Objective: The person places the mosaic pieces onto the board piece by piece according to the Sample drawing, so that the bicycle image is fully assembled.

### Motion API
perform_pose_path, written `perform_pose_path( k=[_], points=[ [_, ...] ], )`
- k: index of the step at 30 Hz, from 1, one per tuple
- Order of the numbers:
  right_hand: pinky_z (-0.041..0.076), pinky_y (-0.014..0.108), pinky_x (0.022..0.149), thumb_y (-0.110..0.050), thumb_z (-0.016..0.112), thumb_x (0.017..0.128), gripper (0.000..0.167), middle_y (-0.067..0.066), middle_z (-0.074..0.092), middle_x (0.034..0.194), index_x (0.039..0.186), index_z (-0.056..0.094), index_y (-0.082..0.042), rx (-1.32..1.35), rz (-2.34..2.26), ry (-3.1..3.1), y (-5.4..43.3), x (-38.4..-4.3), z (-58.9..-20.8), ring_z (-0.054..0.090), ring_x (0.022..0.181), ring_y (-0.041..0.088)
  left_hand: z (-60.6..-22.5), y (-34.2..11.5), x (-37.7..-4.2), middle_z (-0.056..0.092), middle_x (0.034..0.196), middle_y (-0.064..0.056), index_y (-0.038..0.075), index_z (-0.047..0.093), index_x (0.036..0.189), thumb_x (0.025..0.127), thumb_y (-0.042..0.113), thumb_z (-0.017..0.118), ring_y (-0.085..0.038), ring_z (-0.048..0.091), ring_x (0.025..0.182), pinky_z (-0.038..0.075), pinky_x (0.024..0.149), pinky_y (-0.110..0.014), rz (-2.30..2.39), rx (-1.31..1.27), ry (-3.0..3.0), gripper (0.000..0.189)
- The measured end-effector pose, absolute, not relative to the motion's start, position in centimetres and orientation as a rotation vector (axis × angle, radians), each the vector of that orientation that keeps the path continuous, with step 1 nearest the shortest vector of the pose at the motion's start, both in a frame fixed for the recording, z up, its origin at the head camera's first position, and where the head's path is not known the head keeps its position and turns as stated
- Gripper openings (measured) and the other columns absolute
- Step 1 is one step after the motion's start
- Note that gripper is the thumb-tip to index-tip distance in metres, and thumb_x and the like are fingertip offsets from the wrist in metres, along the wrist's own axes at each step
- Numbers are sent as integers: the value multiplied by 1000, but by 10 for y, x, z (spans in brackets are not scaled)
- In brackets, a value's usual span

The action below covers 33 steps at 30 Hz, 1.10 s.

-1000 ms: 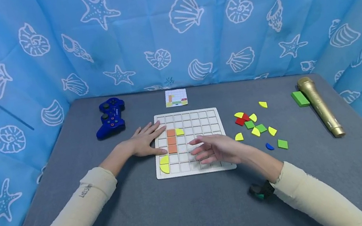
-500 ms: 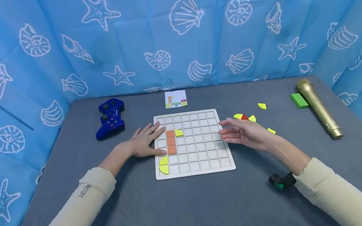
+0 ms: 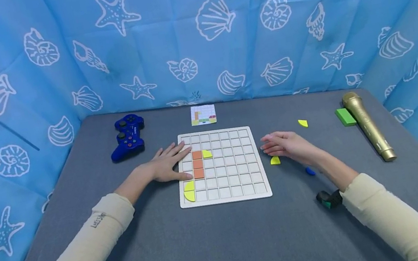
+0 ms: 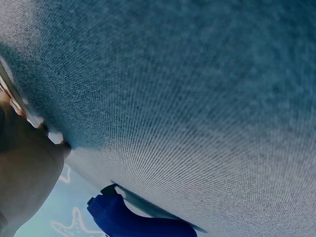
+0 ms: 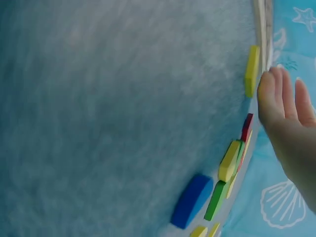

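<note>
In the head view, the left hand (image 3: 167,166) rests with spread fingers on the left edge of the board (image 3: 232,170), gripping nothing; light pressure there should steady it. The right hand (image 3: 287,147) hovers to the right of the board, its fingers relaxed, with nothing visible between them. The step seems to be choosing a piece: pinching one by its thin sides, without brushing the others, would likely work best. A yellow piece (image 3: 275,161) lies just right of the board, close below these fingers. The left wrist view catches only part of the left hand, with the controller (image 4: 133,222) left of the board. In the right wrist view the fingers reach out, apart from that yellow piece beside the board; a red piece (image 5: 247,127), a green piece (image 5: 215,201) and a blue piece (image 5: 192,201) lie farther from the board.
</note>
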State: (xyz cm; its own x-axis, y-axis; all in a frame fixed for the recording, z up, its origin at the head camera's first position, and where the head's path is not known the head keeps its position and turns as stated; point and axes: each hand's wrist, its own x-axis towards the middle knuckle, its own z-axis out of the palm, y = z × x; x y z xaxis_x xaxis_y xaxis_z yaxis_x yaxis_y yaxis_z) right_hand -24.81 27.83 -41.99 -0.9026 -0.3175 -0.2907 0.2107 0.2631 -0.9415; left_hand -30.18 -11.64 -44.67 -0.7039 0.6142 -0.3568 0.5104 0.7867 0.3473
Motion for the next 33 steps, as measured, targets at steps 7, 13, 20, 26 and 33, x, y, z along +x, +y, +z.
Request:
perform_pose_path(
  k=[7,13,20,26,33],
  points=[
    [50,33,86,-26,45,103,43,26,59,119,128,52,9,-233,-1474,2365,282,-250,-426,59,108,34,-445,-115,-300,-7,159,3,30,5,154,81,74,50,-23,-10,143,-7,111,-51,312,853,2512,97],
    [51,34,84,-24,49,102,40,22,62,115,128,54,6,-304,-1336,2450,288,-243,-422,61,101,29,-446,-115,-301,-8,159,4,31,4,154,81,75,49,-22,-11,143,-7,111,-51,293,859,2516,97],
    [50,33,79,-14,64,93,34,14,64,107,123,59,3,-378,-1158,2561,293,-234,-422,60,98,26,-447,-117,-303,-8,159,3,30,3,154,80,77,48,-23,-11,143,-6,110,-52,287,863,2514,98],
    [50,25,76,-7,76,82,35,8,65,96,113,64,3,-513,-1092,2656,295,-230,-429,61,88,22,-449,-118,-304,-9,159,3,30,3,154,80,77,47,-23,-11,143,-6,111,-52,266,859,2520,99],
    [50,25,72,-5,78,79,32,6,64,92,107,67,2,-551,-1054,2737,294,-228,-432,60,83,21,-447,-116,-304,-8,159,3,30,3,154,80,77,48,-23,-11,143,-6,110,-52,266,854,2513,99]
  ],
)
